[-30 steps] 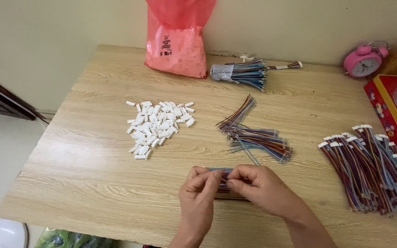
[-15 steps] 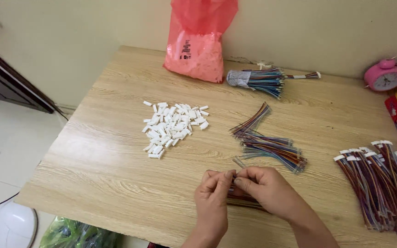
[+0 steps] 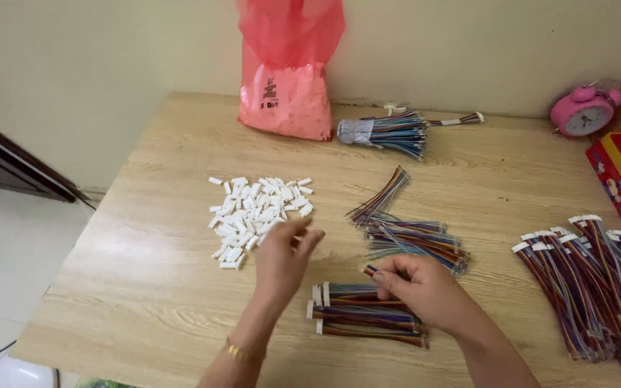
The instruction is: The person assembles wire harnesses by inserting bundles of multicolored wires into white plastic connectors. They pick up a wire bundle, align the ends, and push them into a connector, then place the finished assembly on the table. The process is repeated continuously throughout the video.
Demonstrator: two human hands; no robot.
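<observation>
Wire bundle: a short bunch of coloured wires (image 3: pixel 372 271) sits pinched in the right hand (image 3: pixel 418 287), just above a small stack of wires with white ends (image 3: pixel 364 320) that lies on the wooden table (image 3: pixel 145 287).
Head view, right hand: the fingers are curled tight on the bunch, and only its tip pokes out by the thumb.
Head view, left hand: the left hand (image 3: pixel 282 259) is spread and holds nothing; its fingertips sit at the edge of the pile of white plastic plugs (image 3: pixel 256 215).
Step in hand: it looks like a plug is being fetched for the bare wire end.
Next move: I think the left fingers need to close on just one small plug from the pile, turn it the right way, and bring it over to the wire tips.
Loose wires: a heap of coloured wires (image 3: pixel 411 237) lies just past the right hand.
Done ones: a big row of wires with white ends (image 3: pixel 591 287) lies far to the right.
Changed since half a second ago: both hands were together over the wires then; now the left hand is away at the plugs, and the small stack under the hands shows.
</observation>
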